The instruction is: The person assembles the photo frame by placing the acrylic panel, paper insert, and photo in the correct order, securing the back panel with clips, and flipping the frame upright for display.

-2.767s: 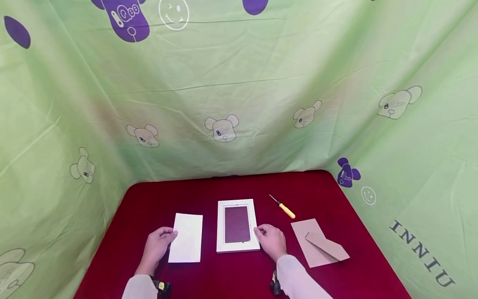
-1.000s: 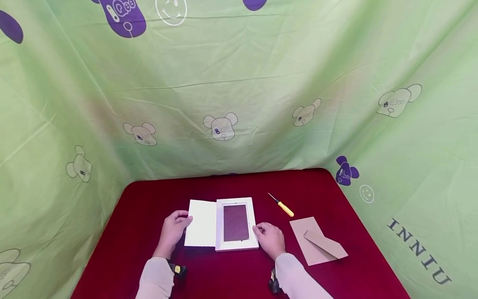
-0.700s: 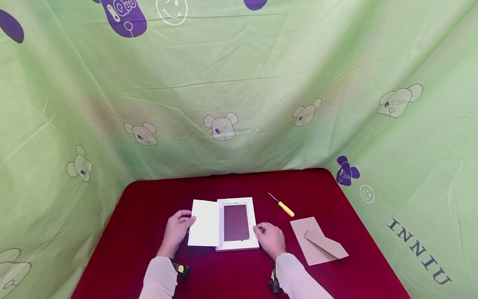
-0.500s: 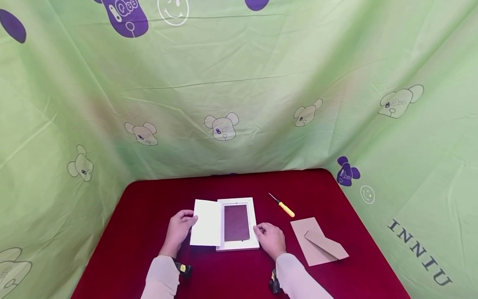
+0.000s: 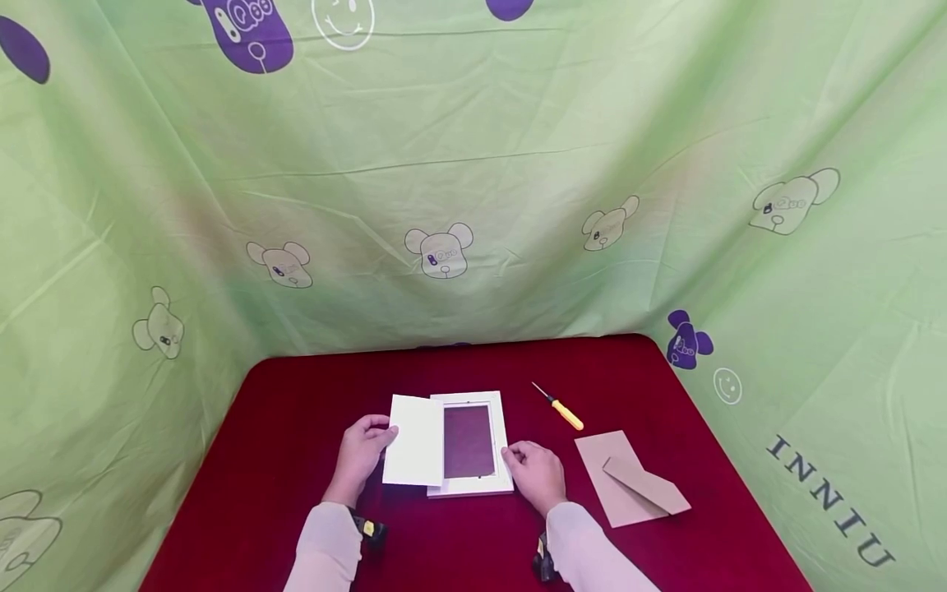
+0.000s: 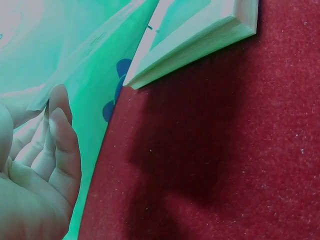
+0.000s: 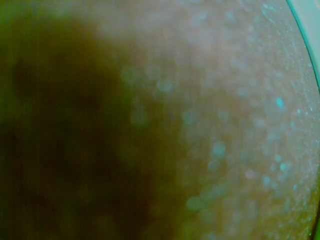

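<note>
A thin white sheet (image 5: pixel 414 441) is pinched at its left edge by my left hand (image 5: pixel 361 450). It is raised and slightly tilted, its right side overlapping the left bar of a white picture frame (image 5: pixel 500 427). The left wrist view shows the sheet (image 6: pixel 85 55) nearly edge-on between thumb and fingers, apart from the table, with the frame (image 6: pixel 195 47) lying flat beyond. At the frame's right edge, my right hand (image 5: pixel 538 473) grips it with thumb and curled fingers. Dark red cloth shows through the frame's opening. The right wrist view is a close blur.
To the right lies a brown backing board (image 5: pixel 608 485) with its stand leg (image 5: pixel 647 485) sticking out. A yellow-handled screwdriver (image 5: pixel 566 413) rests behind it, near the frame. Green printed cloth (image 5: pixel 518 304) hangs around the dark red table (image 5: pixel 318 395).
My left hand has carried the white sheet rightward from beside the frame until it overlaps the frame's left bar. My right hand stays at the frame's right edge.
</note>
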{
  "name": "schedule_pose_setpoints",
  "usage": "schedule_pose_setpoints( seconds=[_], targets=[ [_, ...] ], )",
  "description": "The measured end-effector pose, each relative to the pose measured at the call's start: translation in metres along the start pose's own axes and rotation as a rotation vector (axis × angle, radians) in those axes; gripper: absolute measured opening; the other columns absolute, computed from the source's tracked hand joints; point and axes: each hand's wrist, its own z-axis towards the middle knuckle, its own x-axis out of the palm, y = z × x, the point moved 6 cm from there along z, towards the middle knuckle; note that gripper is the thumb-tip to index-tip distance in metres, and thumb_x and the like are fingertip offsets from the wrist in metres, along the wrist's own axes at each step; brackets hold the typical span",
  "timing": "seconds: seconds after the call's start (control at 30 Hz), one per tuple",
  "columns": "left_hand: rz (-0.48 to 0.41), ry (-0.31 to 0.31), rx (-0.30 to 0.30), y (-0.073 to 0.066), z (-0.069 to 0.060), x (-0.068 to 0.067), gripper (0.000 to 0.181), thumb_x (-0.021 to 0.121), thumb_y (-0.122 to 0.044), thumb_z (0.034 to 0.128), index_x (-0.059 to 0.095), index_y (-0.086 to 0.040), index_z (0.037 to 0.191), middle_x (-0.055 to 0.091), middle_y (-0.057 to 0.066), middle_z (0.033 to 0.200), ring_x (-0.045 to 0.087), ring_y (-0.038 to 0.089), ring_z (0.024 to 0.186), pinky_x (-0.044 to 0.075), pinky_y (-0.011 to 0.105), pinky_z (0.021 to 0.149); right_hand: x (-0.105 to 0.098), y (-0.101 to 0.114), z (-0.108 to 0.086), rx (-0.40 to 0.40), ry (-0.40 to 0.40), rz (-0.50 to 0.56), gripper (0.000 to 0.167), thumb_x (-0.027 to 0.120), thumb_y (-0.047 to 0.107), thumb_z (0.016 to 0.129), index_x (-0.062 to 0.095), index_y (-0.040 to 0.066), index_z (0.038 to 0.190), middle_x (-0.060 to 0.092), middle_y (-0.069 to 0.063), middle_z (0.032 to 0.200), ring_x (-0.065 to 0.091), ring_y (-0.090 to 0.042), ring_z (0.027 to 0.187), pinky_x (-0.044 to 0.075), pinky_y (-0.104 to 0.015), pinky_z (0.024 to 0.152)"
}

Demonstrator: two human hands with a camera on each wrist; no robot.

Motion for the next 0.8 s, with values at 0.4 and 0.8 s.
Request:
schedule_pose_setpoints(
  seconds=[0.4, 0.8],
  targets=[
    [-0.008, 0.013, -0.009, 0.001, 0.003, 0.011, 0.027, 0.074, -0.015, 0.0878, 0.064, -0.003, 0.11, 0.068, 0.008, 0.081, 0.062, 0.022, 0.072, 0.051, 0.035, 0.064, -0.001, 0.001, 0.001, 0.006, 0.009, 0.007, 0.016, 0.071, 0.038, 0.087, 0.074, 0.024, 0.082, 0.055, 0.02, 0.069, 0.054, -0.005, 0.064, 0.045, -0.033, 0.063],
    [-0.01, 0.022, 0.019, -0.005, 0.005, 0.022, 0.027, 0.074, -0.015, 0.0875, 0.065, -0.002, 0.109, 0.069, 0.009, 0.082, 0.062, 0.02, 0.072, 0.051, 0.033, 0.062, -0.001, 0.0, 0.0, 0.011, 0.006, 0.007, 0.016, 0.071, 0.039, 0.087, 0.074, 0.024, 0.082, 0.056, 0.02, 0.07, 0.056, -0.006, 0.065, 0.046, -0.035, 0.064]
  ],
)
